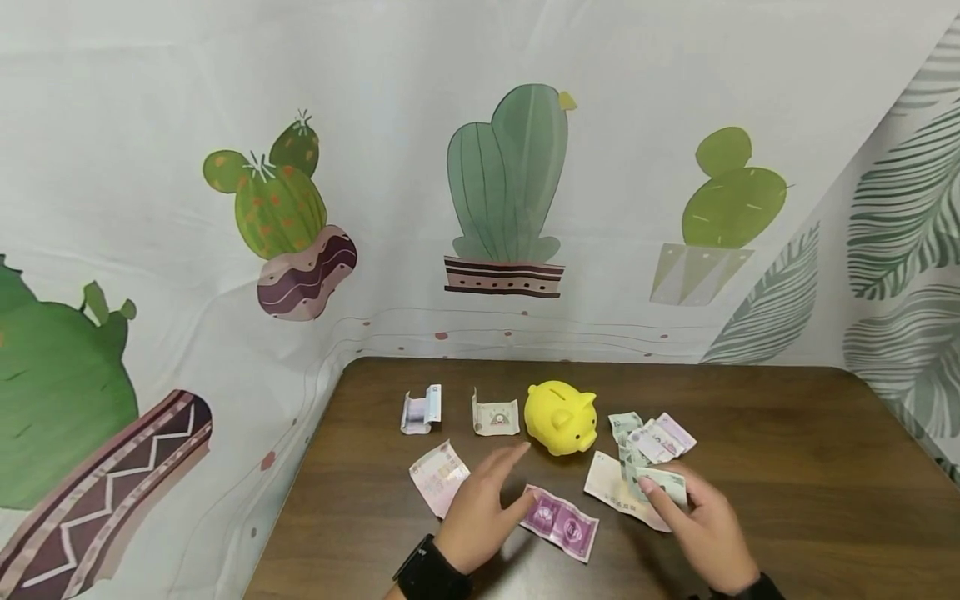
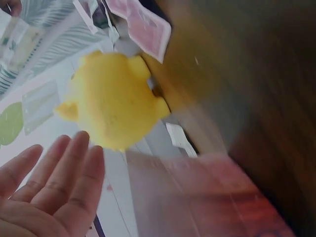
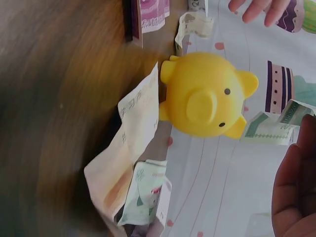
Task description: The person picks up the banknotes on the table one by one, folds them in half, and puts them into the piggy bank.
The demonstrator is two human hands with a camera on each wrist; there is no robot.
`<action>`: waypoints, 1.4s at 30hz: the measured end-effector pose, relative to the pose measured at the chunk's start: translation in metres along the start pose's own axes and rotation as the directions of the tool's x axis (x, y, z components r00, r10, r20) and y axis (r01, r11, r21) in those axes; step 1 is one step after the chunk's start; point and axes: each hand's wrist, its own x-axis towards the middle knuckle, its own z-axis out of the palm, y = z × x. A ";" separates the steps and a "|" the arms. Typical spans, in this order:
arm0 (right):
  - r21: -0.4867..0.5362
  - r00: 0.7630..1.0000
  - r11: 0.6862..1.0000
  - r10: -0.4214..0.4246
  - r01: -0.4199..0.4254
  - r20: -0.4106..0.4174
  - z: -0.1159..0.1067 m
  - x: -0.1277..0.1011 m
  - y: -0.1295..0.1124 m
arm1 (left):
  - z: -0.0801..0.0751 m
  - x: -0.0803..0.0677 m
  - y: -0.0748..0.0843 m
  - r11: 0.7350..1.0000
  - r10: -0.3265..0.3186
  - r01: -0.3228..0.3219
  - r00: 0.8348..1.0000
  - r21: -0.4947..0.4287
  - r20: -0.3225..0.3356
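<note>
A yellow piggy bank (image 1: 561, 418) with a slot on top stands on the table, facing right. My right hand (image 1: 705, 521) pinches a folded green banknote (image 1: 667, 483) between thumb and fingers, above a beige banknote (image 1: 611, 487). In the right wrist view the same green note (image 3: 269, 129) sticks out from the fingertips. My left hand (image 1: 487, 504), fingers spread and holding nothing, hovers between a pale pink banknote (image 1: 435, 475) and a magenta banknote (image 1: 566, 527). The left wrist view shows its straight fingers near the piggy bank (image 2: 111, 98); they do not grip it.
Light purple banknotes (image 1: 667, 437) and another green note (image 1: 624, 425) lie right of the piggy bank. Left of it are a curled olive note (image 1: 497, 418) and a folded bluish-purple note (image 1: 422, 412). Behind the dark wooden table (image 1: 795, 450) hangs a cactus-print cloth (image 1: 390, 208).
</note>
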 end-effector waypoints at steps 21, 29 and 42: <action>0.135 0.981 0.980 -0.158 0.143 0.108 0.033 0.013 -0.015 | 0.014 -0.006 0.010 0.989 0.114 -0.112 0.993 -0.098 0.018; 0.228 0.973 0.965 -0.166 0.127 0.160 0.045 0.016 -0.020 | 0.016 -0.006 0.010 0.983 0.081 -0.078 0.997 -0.167 0.008; 0.238 0.968 0.966 -0.154 0.105 0.200 0.056 0.011 -0.019 | 0.019 -0.004 0.009 0.968 0.025 -0.020 1.000 -0.249 0.015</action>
